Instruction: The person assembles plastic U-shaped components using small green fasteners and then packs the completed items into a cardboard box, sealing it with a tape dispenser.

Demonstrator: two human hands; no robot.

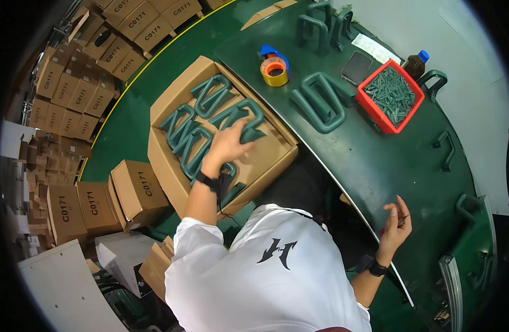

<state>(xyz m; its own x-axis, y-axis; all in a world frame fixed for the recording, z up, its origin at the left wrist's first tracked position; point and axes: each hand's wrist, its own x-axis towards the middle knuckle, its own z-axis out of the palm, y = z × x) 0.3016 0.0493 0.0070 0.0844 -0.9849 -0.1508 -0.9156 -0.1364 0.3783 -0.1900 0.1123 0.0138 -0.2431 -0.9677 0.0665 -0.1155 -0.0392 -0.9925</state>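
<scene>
Open cardboard box (171, 105): one, holding about six dark green handle frames (213, 94); overlap hides exact count.
Loose handle frames on green table (376, 166): one large (319, 102), several more toward rim.
Tape rolls (274, 72): one tan, one blue behind.
Red bin (390, 95) of small green parts: one.
Brown bottle (415, 63): one.
Dark phone (357, 67): one.
Closed cartons (138, 188): many, stacked left.

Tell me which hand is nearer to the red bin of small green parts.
Right. The right hand hovers open over the green table's near edge, below the red bin. The left hand is farther away to the left, resting on green handles inside the open cardboard box.
</scene>
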